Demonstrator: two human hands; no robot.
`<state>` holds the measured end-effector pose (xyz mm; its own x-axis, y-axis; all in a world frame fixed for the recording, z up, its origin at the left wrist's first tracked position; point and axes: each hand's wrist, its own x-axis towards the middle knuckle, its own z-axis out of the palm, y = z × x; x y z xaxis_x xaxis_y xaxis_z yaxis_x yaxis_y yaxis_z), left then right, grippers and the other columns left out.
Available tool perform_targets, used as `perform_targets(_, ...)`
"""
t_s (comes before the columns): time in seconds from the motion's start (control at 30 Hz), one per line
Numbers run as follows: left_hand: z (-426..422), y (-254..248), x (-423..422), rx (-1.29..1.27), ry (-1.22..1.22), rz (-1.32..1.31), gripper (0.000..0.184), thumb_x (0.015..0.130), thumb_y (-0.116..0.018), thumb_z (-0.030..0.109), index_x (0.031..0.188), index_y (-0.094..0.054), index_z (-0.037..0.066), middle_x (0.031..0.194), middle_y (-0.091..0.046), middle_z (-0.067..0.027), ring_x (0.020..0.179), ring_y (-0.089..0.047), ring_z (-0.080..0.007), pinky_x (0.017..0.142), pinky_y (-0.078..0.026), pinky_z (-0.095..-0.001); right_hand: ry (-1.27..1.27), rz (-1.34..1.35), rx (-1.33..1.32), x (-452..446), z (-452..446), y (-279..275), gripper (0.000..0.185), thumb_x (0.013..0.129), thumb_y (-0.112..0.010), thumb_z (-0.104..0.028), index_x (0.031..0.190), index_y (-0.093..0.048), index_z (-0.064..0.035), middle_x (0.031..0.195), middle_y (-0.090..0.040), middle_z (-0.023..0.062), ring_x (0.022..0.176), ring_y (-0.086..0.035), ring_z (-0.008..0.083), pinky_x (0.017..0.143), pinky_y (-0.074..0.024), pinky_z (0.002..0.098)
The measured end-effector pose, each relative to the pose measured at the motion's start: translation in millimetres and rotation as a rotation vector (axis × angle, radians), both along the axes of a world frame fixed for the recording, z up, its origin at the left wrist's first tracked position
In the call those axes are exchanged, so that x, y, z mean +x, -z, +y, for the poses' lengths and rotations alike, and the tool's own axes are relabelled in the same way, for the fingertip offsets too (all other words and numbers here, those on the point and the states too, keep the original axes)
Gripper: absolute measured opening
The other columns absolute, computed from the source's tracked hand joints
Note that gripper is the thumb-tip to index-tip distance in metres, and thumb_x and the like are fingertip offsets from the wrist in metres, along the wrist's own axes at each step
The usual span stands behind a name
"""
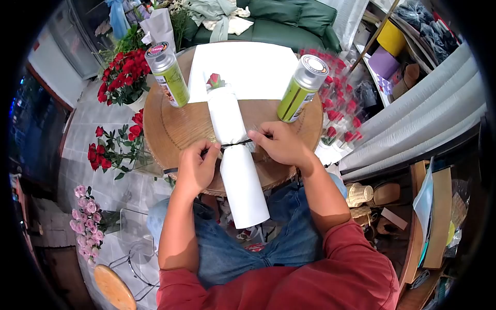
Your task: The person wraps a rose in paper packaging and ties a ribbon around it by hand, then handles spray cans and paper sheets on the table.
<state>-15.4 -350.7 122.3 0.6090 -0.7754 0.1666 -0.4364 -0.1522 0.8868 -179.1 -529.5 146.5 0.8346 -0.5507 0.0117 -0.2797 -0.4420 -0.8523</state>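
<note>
A round wooden table stands on a grey tiled floor, white paper spread over its far side, with a green sofa behind and a pale curtain along the right. Across the table, a white wrap runs toward the seated person in a red shirt, its lower end past the near edge. The left hand and right hand each pinch a black tie between thumb and fingers, on either side of the wrap's narrowed middle. Counted: one wrap, one rose showing at its top, one tie, two spray cans upright on the table, the left can and the right can, one stool and one bunch of pink roses at lower left; the red roses around the table are too many to count
</note>
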Motion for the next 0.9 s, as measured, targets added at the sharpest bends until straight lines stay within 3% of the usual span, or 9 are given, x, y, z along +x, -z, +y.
perform_targets(0.07,-1,-1,-1,-0.056,-0.009,0.063,0.032,0.097,-0.066,0.02,0.077,-0.061,-0.005,0.059,-0.051,-0.0126,0.055,-0.042,-0.0168,0.054,-0.039,-0.0362,0.024,0.018,-0.009,4,0,5,0.042,0.099,-0.067,-0.03,0.07,-0.061,-0.0003,0.06,-0.051,-0.0007,0.059,-0.044,0.0068,0.052,-0.0373,0.0296)
perform_targets(0.13,0,-4,-2,-0.027,-0.028,0.026,0.032,0.096,-0.066,0.019,0.076,-0.06,-0.005,0.059,-0.05,-0.0098,0.056,-0.041,-0.0145,0.053,-0.038,-0.0349,0.077,-0.09,-0.071,8,-2,16,0.041,0.095,-0.07,-0.03,0.07,-0.064,0.0024,0.057,-0.054,0.0067,0.054,-0.047,0.0117,0.05,-0.0375,0.0338)
perform_targets(0.2,2,-3,-1,0.002,-0.048,-0.013,0.032,0.096,-0.067,0.018,0.075,-0.059,-0.005,0.058,-0.049,-0.0071,0.057,-0.041,-0.0123,0.053,-0.037,-0.0337,0.068,-0.164,-0.03,5,2,17,0.041,0.094,-0.071,-0.027,0.068,-0.062,0.0021,0.056,-0.051,0.0044,0.054,-0.044,0.0097,0.049,-0.0353,0.0325)
perform_targets(0.27,6,0,0,0.028,-0.072,0.05,0.035,0.098,-0.065,0.017,0.07,-0.057,-0.001,0.061,-0.047,0.0027,0.06,-0.04,-0.0066,0.053,-0.035,-0.0282,0.058,-0.238,0.013,4,1,23,0.041,0.093,-0.073,-0.025,0.065,-0.06,0.0018,0.054,-0.048,0.0022,0.054,-0.041,0.0077,0.048,-0.033,0.0312)
perform_targets(0.4,5,8,-1,0.008,-0.131,0.086,0.032,0.094,-0.068,0.014,0.07,-0.056,-0.004,0.057,-0.044,-0.0028,0.058,-0.039,-0.0089,0.051,-0.035,-0.0306,0.053,-0.264,0.044,3,-6,39,0.041,0.092,-0.074,-0.02,0.061,-0.058,0.0015,0.053,-0.044,-0.0018,0.055,-0.038,0.0053,0.048,-0.0314,0.0292)
perform_targets(0.9,1,13,11,-0.107,-0.016,0.226,0.036,0.097,-0.067,0.012,0.064,-0.053,0.007,0.06,-0.043,0.0088,0.057,-0.034,-0.0023,0.05,-0.026,-0.0246,0.017,-0.233,0.252,1,-18,33,0.039,0.096,-0.069,-0.022,0.065,-0.056,-0.0008,0.058,-0.043,-0.0057,0.058,-0.038,0.0049,0.05,-0.0319,0.0287)
